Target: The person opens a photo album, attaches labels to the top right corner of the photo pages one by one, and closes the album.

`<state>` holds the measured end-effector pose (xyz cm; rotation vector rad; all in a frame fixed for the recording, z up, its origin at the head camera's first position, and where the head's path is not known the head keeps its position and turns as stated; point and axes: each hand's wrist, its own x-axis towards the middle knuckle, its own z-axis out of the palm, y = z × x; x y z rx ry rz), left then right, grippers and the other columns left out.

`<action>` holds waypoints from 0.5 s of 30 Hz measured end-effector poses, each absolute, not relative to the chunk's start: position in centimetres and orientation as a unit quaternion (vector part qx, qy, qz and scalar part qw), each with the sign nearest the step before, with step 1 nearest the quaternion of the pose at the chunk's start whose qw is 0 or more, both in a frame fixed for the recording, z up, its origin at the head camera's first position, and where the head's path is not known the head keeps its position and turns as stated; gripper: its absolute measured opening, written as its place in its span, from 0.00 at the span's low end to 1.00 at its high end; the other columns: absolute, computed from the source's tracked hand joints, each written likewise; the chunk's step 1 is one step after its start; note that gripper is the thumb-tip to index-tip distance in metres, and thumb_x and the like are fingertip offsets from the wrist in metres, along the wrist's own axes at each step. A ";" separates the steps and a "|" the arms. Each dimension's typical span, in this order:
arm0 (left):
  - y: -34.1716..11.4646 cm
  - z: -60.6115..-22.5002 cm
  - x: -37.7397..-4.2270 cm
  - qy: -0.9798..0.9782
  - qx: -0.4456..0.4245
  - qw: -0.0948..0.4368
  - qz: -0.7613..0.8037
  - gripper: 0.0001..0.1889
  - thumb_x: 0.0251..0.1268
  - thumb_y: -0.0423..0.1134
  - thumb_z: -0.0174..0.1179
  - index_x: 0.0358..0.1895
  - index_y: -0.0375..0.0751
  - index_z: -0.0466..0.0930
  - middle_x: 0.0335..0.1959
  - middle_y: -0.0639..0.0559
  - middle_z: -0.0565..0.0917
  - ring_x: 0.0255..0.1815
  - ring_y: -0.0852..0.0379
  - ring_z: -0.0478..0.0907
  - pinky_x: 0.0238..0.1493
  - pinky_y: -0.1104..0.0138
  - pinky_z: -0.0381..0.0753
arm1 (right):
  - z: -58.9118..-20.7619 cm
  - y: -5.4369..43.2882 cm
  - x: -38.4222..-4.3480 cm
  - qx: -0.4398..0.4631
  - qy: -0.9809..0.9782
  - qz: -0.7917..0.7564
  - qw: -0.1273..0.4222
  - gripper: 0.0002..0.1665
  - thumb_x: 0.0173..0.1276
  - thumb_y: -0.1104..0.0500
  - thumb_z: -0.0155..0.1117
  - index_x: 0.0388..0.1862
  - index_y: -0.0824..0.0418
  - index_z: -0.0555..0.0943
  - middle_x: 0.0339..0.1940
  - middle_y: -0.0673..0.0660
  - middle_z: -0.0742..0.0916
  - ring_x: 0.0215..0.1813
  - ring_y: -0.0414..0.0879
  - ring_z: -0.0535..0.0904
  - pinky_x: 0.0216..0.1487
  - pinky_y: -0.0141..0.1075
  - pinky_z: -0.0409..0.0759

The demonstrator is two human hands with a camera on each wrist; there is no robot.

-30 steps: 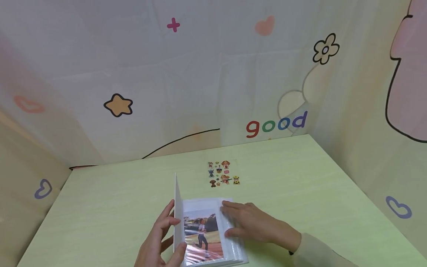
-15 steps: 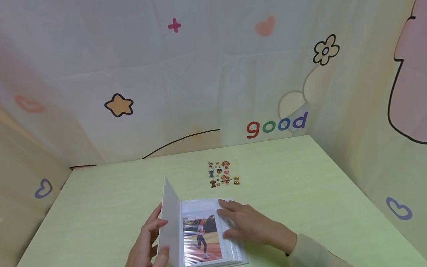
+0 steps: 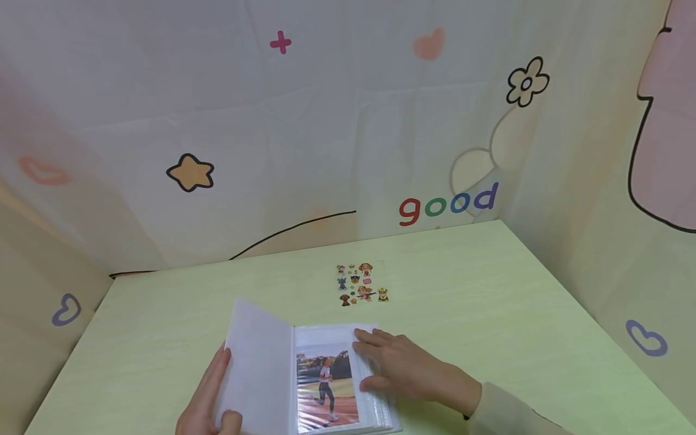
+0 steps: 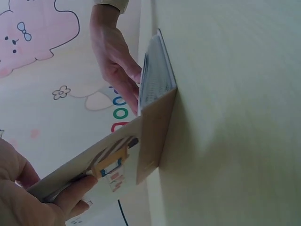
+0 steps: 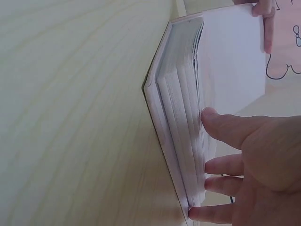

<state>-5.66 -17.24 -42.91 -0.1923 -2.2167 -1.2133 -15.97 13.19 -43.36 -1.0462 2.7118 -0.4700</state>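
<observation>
A photo album (image 3: 323, 335) lies on the table, its white front cover (image 3: 258, 368) raised at a slant to the left. On its first page a clear sleeve holds a picture (image 3: 326, 386) of a person running on a track. My left hand (image 3: 203, 399) grips the cover's outer edge between thumb and fingers; the left wrist view shows printed artwork (image 4: 110, 165) on the cover's outside. My right hand (image 3: 408, 368) rests its extended fingers on the right side of the pages. In the right wrist view the thick stack of page edges (image 5: 181, 117) shows beside those fingers.
A clear sheet of cartoon dog stickers (image 3: 363, 294) lies on the pale green table (image 3: 163, 338) beyond the album. Printed curtains (image 3: 304, 139) hang at the back and both sides of the table.
My left hand has swung the cover from nearly upright down to the left, showing more of its white inside. My right hand has stayed on the pages.
</observation>
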 end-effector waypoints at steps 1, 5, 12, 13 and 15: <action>-17.4 -43.2 -5.7 -0.833 -0.068 0.304 -0.458 0.46 0.35 0.10 0.48 0.71 0.29 0.73 0.74 0.66 0.69 0.57 0.75 0.74 0.49 0.84 0.70 | -43.3 13.2 -16.0 -0.353 0.917 -0.158 0.098 0.42 0.72 0.42 0.68 0.76 0.64 0.71 0.80 0.59 0.69 0.78 0.65 0.64 0.70 0.61 0.70; -18.0 -44.3 -5.7 -0.821 -0.074 0.302 -0.480 0.47 0.35 0.08 0.47 0.73 0.25 0.68 0.76 0.67 0.66 0.63 0.77 0.69 0.54 0.85 0.66 | -43.2 13.3 -16.0 -0.352 0.917 -0.159 0.097 0.42 0.72 0.43 0.68 0.76 0.64 0.71 0.80 0.60 0.69 0.78 0.65 0.63 0.70 0.61 0.69; -19.4 -46.2 -6.2 -0.793 -0.163 0.287 -0.512 0.53 0.32 0.05 0.43 0.77 0.22 0.57 0.82 0.63 0.56 0.69 0.73 0.65 0.59 0.85 0.63 | -43.1 13.6 -16.0 -0.348 0.918 -0.161 0.099 0.42 0.72 0.44 0.68 0.76 0.64 0.71 0.81 0.60 0.68 0.79 0.65 0.62 0.70 0.61 0.68; -19.6 -46.5 -6.3 -0.793 -0.179 0.290 -0.505 0.53 0.32 0.05 0.43 0.78 0.23 0.56 0.83 0.62 0.54 0.70 0.73 0.64 0.59 0.85 0.62 | -43.0 13.6 -16.0 -0.347 0.919 -0.161 0.099 0.42 0.72 0.44 0.68 0.76 0.65 0.71 0.81 0.60 0.68 0.79 0.65 0.62 0.70 0.61 0.69; -19.9 -47.0 -6.4 -0.796 -0.201 0.301 -0.485 0.55 0.31 0.05 0.44 0.78 0.24 0.55 0.83 0.60 0.54 0.72 0.72 0.63 0.62 0.85 0.61 | -42.9 13.7 -16.1 -0.346 0.919 -0.162 0.098 0.41 0.72 0.45 0.69 0.76 0.65 0.71 0.81 0.61 0.68 0.79 0.64 0.62 0.70 0.61 0.69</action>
